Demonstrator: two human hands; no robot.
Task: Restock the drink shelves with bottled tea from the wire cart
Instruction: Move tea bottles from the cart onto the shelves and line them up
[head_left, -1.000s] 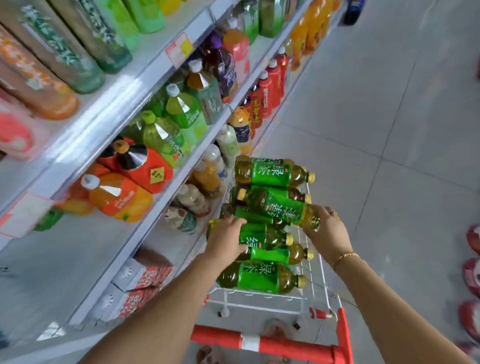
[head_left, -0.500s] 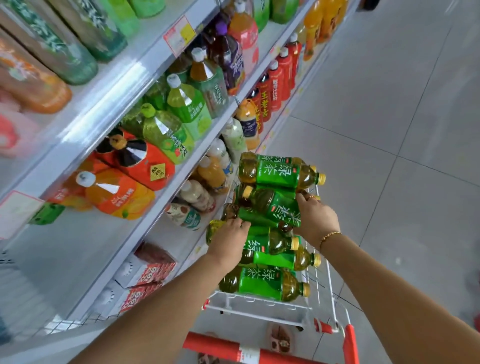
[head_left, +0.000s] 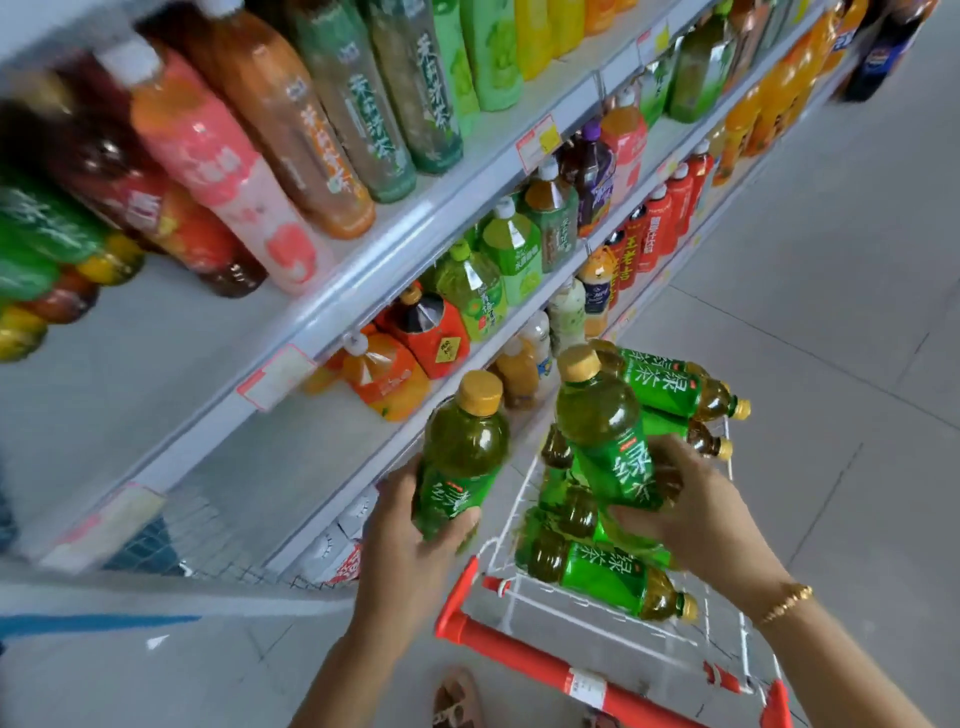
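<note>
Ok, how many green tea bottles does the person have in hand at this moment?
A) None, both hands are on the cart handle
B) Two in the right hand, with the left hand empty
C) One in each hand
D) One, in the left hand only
C: the left hand grips one green tea bottle and the right hand grips a second bottle, both with their yellow caps up; other bottles lie in the wire cart.

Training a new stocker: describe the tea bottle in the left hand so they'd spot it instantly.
Find the red-handled wire cart beside the shelves. Just left of its basket, the left hand grips a green-labelled tea bottle upright. Unlike the other bottle in the right hand, it sits clear of the cart's pile.
</note>
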